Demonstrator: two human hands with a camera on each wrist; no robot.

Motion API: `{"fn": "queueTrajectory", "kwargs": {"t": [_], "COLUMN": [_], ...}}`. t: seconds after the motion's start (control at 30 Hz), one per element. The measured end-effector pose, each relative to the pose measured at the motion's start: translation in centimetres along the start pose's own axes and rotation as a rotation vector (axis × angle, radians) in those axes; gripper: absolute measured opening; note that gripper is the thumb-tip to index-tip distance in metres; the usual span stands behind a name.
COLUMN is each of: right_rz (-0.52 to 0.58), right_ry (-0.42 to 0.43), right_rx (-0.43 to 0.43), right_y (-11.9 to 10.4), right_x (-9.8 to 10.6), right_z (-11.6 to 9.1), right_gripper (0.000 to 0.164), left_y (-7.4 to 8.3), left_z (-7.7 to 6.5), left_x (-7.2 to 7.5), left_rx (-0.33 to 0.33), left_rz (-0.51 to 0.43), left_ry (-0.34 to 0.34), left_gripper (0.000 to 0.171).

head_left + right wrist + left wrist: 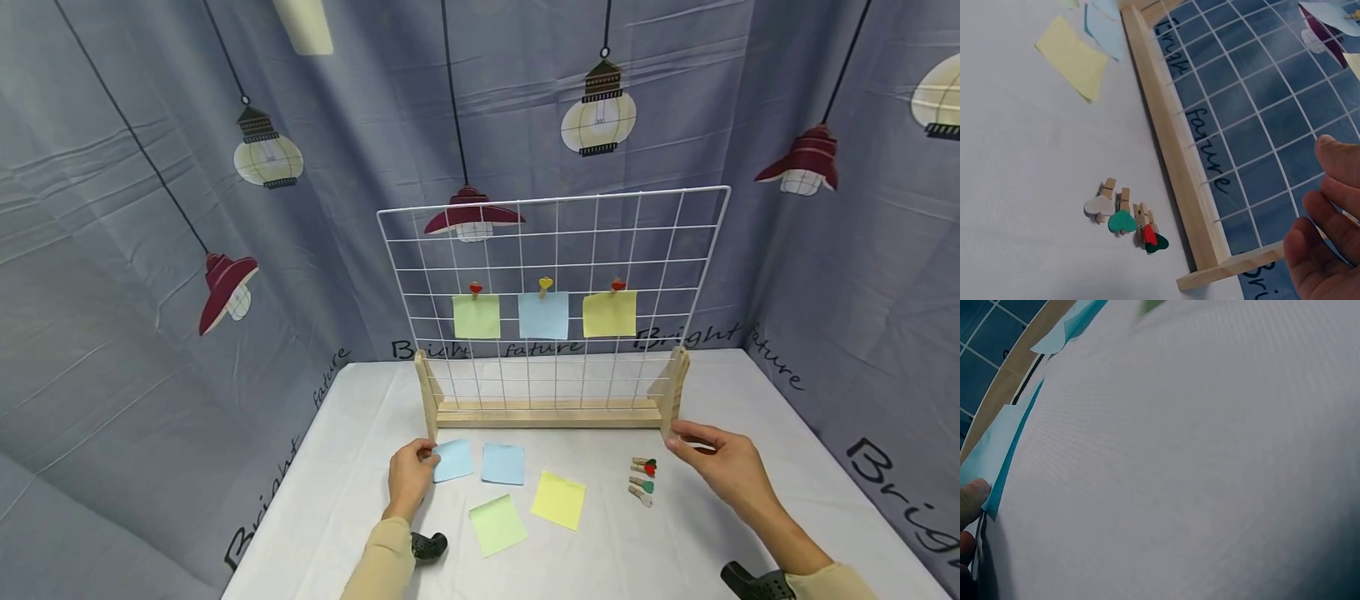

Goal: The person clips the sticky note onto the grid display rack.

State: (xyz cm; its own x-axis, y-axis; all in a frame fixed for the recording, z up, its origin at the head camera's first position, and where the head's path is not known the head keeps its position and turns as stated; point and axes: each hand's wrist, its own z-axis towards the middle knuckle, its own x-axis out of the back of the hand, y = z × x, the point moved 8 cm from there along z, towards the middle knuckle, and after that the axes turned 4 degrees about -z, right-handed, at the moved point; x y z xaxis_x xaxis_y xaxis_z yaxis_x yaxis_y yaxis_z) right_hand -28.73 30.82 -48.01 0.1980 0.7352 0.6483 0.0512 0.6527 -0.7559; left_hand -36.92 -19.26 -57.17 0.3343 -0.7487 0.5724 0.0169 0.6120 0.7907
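Note:
My left hand (pixel 409 478) pinches the left edge of a blue sticky note (pixel 454 461), its thumb (pixel 974 490) on the paper in the left wrist view. That hand is close to the left foot of a white wire grid rack (pixel 555 200) on a wooden base (pixel 547 415). My right hand (pixel 723 467), fingers loosely bent, is at the base's right foot; whether it touches the wood is unclear. Several small heart clothespins (pixel 642 479) lie to its left. Another blue sticky note (pixel 503 464), a yellow sticky note (pixel 558 501) and a green sticky note (pixel 498 525) lie on the table.
Heart clothespins hold a green note (pixel 476 317), a blue note (pixel 543 317) and a yellow note (pixel 610 315) on the grid in one row. A white cloth (pixel 585 567) covers the table. Behind stands a grey-blue curtain (pixel 360 275) printed with lamps.

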Motion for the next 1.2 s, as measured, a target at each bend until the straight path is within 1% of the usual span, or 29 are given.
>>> {"fn": "queueTrajectory", "kwargs": {"t": [0.07,0.17,0.33,0.53,0.63,0.77,0.93,1.1,1.2], "right_rz": [0.005,0.006,-0.017,-0.026,-0.031,-0.044,-0.056,-0.079,-0.094], "right_ry": [-0.005,-0.002,0.021,0.013,0.002,-0.005,-0.005,-0.010,-0.014], "right_rx": [-0.006,0.008,0.039,0.023,0.018,0.015,0.004,0.004,0.023], "right_y": [0.2,0.3,0.4,1.2,1.6,2.0,2.6,3.0,3.1], "right_x": [-0.2,-0.4,-0.4,-1.0,-1.3,-1.5,-2.0,-2.6,-2.9], "right_z": [0.1,0.2,0.4,0.8,1.0,1.2,1.5,1.9,2.1], "right_gripper": [0.062,0.063,0.059,0.061,0.061,0.059,0.051,0.045,0.040], "left_y": [0.0,-0.1,0.2,0.4,0.5,0.9,1.5,2.7,3.5], "left_z": [0.1,0.1,0.1,-0.1,-0.3,-0.3,-0.4,-0.6,-0.7], "left_x": [0.1,0.3,0.8,1.4,1.7,2.0,2.4,3.1,3.3], "left_rx": [-0.002,0.008,0.010,0.024,0.019,0.004,-0.006,-0.055,-0.083], "left_rz": [0.013,0.005,-0.050,-0.083,-0.095,-0.114,-0.124,-0.123,-0.132], "left_ry": [0.014,0.030,0.047,0.051,0.063,0.069,0.072,0.099,0.105], "left_gripper": [0.011,0.009,0.009,0.010,0.009,0.010,0.012,0.012,0.013]}}
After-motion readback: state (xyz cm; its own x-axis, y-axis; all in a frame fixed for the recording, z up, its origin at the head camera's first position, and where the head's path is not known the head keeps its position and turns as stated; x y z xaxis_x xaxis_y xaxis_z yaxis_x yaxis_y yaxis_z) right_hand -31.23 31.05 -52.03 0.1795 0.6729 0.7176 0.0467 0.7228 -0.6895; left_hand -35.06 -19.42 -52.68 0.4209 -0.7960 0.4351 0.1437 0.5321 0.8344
